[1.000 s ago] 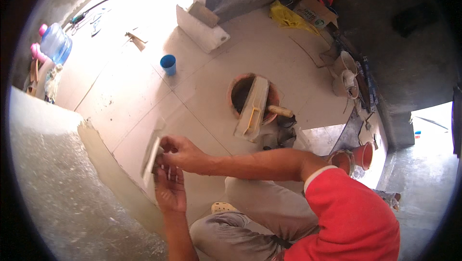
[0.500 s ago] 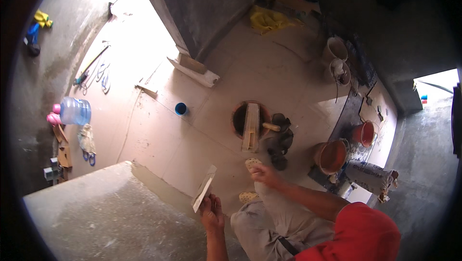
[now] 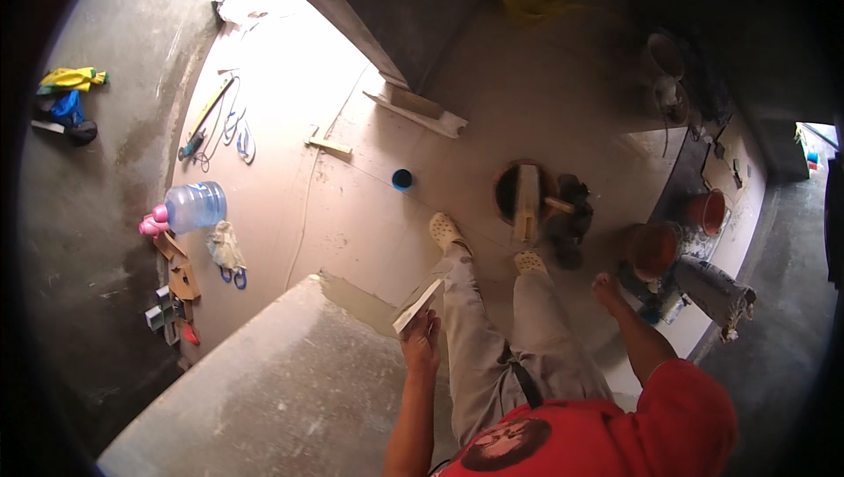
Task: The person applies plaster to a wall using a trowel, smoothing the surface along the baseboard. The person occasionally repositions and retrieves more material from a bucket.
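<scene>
My left hand [image 3: 422, 342] grips a flat plastering trowel [image 3: 416, 306], its pale, thin plate tilted upward beside my left thigh. The trowel is just right of a concrete slab [image 3: 255, 371], whose far corner carries a strip of darker, damp-looking mortar [image 3: 359, 303]. My right hand [image 3: 607, 291] hangs out to the right of my leg, fingers curled in, with nothing visible in it. Ahead of my feet a round tub [image 3: 505, 194] has a wooden board [image 3: 527, 203] laid across it. Beside that board shows a wooden handle [image 3: 558, 204], next to dark, crumpled items [image 3: 571, 218].
A blue cup [image 3: 402, 180] stands on the tiled floor ahead. Leftward are a large water bottle [image 3: 195, 206], a cloth bag [image 3: 227, 247] and a power tool with a cord [image 3: 191, 145]. Buckets [image 3: 653, 250] and a sack [image 3: 716, 291] are at right. A wooden channel [image 3: 418, 111] lies by the wall corner.
I have gone from a bent-knee posture to standing with legs straighter, one foot farther forward. My right hand has moved from near my knee out to the right. The trowel stays in my left hand.
</scene>
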Available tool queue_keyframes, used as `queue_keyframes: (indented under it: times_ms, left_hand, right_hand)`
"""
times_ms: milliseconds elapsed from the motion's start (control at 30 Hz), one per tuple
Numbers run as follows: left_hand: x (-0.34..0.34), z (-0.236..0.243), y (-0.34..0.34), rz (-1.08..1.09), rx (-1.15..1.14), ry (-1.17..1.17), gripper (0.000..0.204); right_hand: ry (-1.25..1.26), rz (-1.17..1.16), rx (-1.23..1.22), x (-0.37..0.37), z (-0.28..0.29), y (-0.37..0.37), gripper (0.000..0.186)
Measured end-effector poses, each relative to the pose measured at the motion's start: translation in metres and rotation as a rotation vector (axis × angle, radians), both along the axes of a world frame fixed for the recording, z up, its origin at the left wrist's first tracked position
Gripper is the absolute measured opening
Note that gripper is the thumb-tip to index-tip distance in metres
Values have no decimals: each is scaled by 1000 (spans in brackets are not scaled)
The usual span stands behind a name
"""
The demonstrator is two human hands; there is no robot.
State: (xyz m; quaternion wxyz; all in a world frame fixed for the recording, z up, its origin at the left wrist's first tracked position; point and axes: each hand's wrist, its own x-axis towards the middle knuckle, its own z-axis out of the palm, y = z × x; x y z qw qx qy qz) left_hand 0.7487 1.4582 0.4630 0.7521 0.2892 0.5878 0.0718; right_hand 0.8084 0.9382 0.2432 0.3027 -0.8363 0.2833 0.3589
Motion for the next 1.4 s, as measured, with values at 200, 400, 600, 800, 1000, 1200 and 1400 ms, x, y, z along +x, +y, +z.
queue_keyframes:
  times_ms: [200, 400, 600, 800, 1000, 1200, 1400]
  left_hand:
    - [48, -24, 125, -432, 404, 63, 28]
    - [112, -11, 186, -222, 205, 123, 33]
    - [151, -55, 201, -438, 272, 74, 32]
    - [192, -131, 221, -271, 94, 54, 29]
    - [241, -229, 293, -418, 184, 43, 34]
    - [352, -335, 378, -412, 127, -361, 38]
    - [453, -408, 374, -493, 22, -653, 56]
  right_hand:
    - [-64, 158, 221, 91, 12, 194, 51]
    - [-373, 319, 329, 194, 6, 335, 69]
    - [-400, 592, 86, 308, -95, 396, 92]
    - [-469, 529, 92, 393, -162, 430, 112]
    - [-505, 630, 34, 415, -197, 450, 121]
    - [-732, 661, 208, 410, -231, 442, 112]
    - [-633, 690, 126, 410, -228, 441, 109]
